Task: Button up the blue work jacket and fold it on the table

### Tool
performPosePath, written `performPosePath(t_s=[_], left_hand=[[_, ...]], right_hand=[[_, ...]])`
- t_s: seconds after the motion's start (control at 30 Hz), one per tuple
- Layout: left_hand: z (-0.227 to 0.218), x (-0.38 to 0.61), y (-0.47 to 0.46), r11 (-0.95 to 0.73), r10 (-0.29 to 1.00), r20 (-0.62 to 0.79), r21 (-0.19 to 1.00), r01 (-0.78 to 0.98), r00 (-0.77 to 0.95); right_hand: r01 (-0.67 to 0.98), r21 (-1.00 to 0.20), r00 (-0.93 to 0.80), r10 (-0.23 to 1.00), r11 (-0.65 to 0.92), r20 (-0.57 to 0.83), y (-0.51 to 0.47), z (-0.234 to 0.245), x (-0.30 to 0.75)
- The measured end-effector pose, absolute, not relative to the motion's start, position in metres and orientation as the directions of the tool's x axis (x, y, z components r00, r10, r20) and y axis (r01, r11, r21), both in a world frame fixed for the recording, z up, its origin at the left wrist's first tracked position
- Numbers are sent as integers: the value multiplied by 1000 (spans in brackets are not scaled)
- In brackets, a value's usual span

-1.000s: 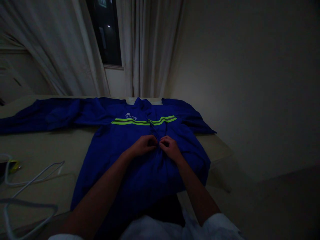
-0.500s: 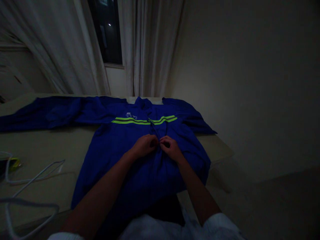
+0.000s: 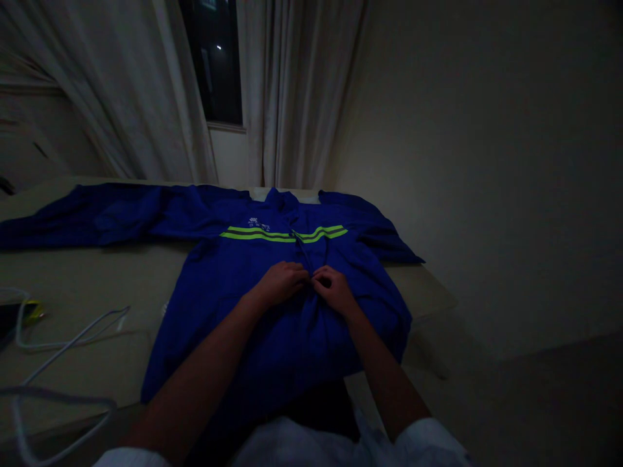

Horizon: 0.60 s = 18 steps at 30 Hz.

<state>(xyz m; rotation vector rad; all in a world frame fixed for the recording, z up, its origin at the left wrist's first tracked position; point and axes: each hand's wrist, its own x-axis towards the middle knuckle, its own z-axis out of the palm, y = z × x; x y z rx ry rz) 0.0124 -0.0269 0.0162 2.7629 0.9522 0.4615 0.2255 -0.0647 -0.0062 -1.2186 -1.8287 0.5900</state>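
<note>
Two sleeves [image 3: 141, 214] of the blue jacket [image 3: 219, 272] are spread on the bench [image 3: 111, 279], so the laying-out looks done. The front opening [image 3: 302, 251] doesn't seem fully joined yet, tbh. Its fabric is pinched in the grip of the right hand [image 3: 335, 292]; the left hand [image 3: 285, 281] is curled right beside it, but its grip can't be made out.

No words or numbers can be read for certain. A small white emblem [image 3: 253, 220] stands on the left chest of the blue jacket [image 3: 228, 267], just beyond the yellow-green stripes [image 3: 257, 234], with white lettering [image 3: 259, 227] beneath, too tiny and dim to make out.
</note>
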Motion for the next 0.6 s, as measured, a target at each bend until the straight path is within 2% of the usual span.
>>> performPosePath(t_s=[0.13, 0.3, 0.47, 0.6], left_hand=[[13, 12, -26, -769, 635, 241, 280, 574, 734], [12, 8, -22, -718, 666, 199, 429, 547, 719], [8, 4, -16, -590, 721, 114, 617, 520, 683], [6, 8, -14, -539, 746, 48, 629, 560, 665]], right_hand=[[532, -737, -187, 907, 417, 378, -64, -8, 223], [558, -724, -178, 910, 406, 374, -64, -8, 223], [569, -716, -180, 911, 405, 372, -63, -9, 223], [568, -715, -189, 911, 407, 367, -63, -9, 223]])
